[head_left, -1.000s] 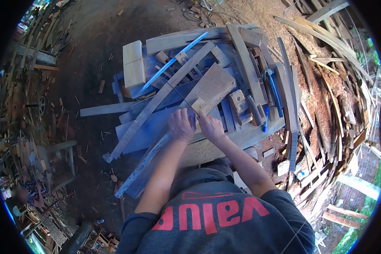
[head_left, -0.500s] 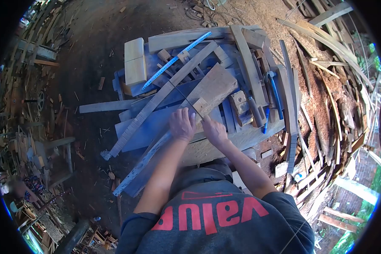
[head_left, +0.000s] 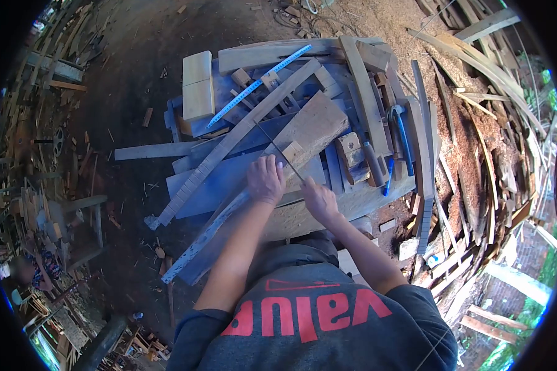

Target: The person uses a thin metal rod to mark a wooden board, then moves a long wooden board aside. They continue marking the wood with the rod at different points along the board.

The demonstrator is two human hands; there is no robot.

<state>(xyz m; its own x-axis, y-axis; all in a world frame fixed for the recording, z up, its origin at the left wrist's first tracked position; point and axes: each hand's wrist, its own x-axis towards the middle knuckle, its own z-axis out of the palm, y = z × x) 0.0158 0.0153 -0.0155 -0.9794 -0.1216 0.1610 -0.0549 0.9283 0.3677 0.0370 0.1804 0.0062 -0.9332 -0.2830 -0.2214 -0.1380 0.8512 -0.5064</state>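
Observation:
My right hand (head_left: 320,201) is closed around the near end of a thin, dark, straight tool (head_left: 278,148), perhaps a file or narrow saw. The tool slants away to the left, past a small pale wooden block (head_left: 293,151). My left hand (head_left: 266,180) sits just left of the tool with its fingers bent down on the work; what they grip is hidden beneath them. Beyond both hands lies a thick, rough wooden board (head_left: 319,120). A long batten with marked lines (head_left: 213,157) runs diagonally to the left of my hands.
On the cluttered bench lie a blue measuring tape (head_left: 260,86), a blue-handled hammer (head_left: 403,139), a wooden hand plane (head_left: 353,157), a blue pen (head_left: 388,178) and a pale block (head_left: 197,86). Timber and shavings (head_left: 470,148) cover the right side. Another person (head_left: 40,269) is at lower left.
My right hand has drawn back slightly toward my body and to the right, with the thin tool sliding along. My left hand has stayed nearly in place.

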